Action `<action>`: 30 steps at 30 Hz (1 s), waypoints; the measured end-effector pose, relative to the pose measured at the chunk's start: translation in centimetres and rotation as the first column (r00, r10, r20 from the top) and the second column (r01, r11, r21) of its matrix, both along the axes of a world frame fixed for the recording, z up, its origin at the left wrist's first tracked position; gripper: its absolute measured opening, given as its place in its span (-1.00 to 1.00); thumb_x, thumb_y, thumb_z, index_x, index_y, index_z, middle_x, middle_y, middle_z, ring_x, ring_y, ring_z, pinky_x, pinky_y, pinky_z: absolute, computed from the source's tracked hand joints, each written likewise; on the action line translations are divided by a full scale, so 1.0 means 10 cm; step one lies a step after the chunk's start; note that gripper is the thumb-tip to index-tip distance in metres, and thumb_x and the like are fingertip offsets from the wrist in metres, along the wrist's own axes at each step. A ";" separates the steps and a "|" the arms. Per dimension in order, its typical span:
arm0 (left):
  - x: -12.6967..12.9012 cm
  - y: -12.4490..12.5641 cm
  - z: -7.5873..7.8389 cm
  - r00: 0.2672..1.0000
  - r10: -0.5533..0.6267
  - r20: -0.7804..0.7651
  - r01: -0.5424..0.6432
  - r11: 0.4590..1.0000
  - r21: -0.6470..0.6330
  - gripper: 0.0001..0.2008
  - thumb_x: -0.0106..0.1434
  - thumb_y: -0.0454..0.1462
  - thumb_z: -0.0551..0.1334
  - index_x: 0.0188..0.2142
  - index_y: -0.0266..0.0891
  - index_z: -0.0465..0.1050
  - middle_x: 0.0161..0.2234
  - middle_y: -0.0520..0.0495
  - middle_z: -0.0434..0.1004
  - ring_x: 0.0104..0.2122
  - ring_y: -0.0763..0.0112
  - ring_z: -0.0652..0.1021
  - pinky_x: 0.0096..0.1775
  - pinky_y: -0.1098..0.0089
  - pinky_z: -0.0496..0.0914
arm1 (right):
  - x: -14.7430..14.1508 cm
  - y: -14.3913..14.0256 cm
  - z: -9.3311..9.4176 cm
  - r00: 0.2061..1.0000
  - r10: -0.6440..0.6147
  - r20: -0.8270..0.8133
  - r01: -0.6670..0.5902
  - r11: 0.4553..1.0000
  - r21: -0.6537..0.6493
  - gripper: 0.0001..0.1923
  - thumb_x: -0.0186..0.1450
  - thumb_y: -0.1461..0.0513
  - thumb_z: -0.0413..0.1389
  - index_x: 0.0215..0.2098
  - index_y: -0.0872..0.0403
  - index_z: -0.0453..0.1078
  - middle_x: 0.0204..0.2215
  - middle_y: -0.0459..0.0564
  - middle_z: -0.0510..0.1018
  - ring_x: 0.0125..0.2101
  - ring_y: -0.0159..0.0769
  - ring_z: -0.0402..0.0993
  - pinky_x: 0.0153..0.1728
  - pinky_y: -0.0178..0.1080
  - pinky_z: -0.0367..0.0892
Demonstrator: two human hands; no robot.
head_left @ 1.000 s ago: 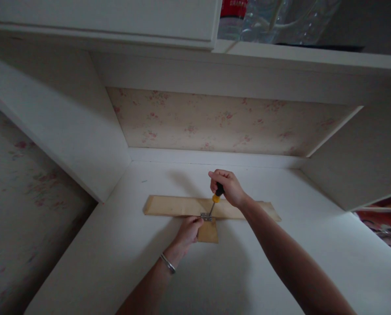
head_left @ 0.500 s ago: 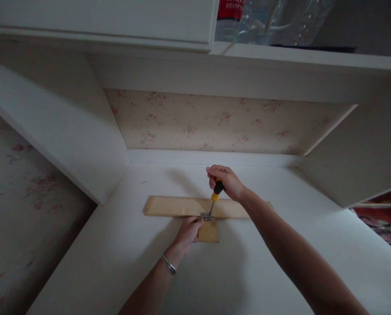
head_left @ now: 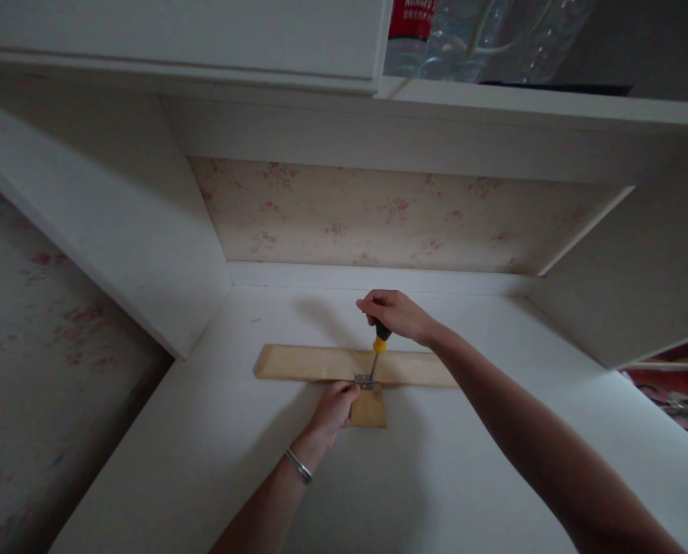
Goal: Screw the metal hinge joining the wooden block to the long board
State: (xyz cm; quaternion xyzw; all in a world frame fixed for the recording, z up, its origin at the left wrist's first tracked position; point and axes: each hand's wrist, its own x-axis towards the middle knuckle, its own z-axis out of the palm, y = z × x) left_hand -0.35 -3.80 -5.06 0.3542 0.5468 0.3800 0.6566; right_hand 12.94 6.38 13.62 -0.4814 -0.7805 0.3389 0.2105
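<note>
The right hand point(head_left: 395, 314) is turning on the screwdriver point(head_left: 379, 346) handle: a second ago its knuckles were bunched low over the black grip, and now it is sitting higher and further left, fingers pointing left across the top. The yellow collar and more of the black grip are now showing below it. The right forearm is lying lower over the long board point(head_left: 321, 363), hiding its right end.

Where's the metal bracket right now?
Head view, centre: the metal bracket sits where the long wood strip meets the short piece, beside the left hand, under the screwdriver tip.
</note>
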 end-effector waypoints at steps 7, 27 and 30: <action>-0.01 0.01 -0.06 0.999 0.001 -0.051 0.001 0.999 0.050 -0.70 0.05 -0.06 0.21 -0.44 -0.28 0.36 -0.64 0.14 0.15 -0.69 0.58 0.15 -0.66 0.51 -0.04 | -0.09 -0.04 0.23 0.643 -0.149 0.751 -0.074 0.964 0.255 -0.33 0.27 -0.18 -0.23 -0.17 0.12 0.46 -0.25 0.32 0.52 -0.21 0.14 0.44 -0.28 0.03 0.27; 0.01 0.00 -0.08 0.997 0.017 -0.078 -0.015 0.999 0.029 -0.72 0.08 -0.07 0.22 -0.41 -0.26 0.38 -0.61 0.13 0.20 -0.68 0.58 0.16 -0.65 0.50 -0.05 | -0.09 0.01 0.46 0.590 0.273 0.760 -0.385 0.923 -0.033 -0.81 0.08 0.12 0.22 -0.52 0.10 0.47 -0.65 -0.02 0.48 -0.55 -0.25 0.42 -0.47 -0.24 0.20; 0.01 0.00 -0.06 0.997 0.016 -0.079 -0.013 0.999 0.032 -0.73 0.08 -0.08 0.22 -0.40 -0.27 0.39 -0.59 0.11 0.24 -0.67 0.57 0.18 -0.65 0.50 -0.04 | -0.13 -0.01 0.52 0.618 0.345 0.707 -0.396 0.913 -0.099 -0.77 -0.04 0.16 0.30 -0.40 0.04 0.48 -0.56 -0.07 0.53 -0.57 -0.30 0.42 -0.47 -0.26 0.21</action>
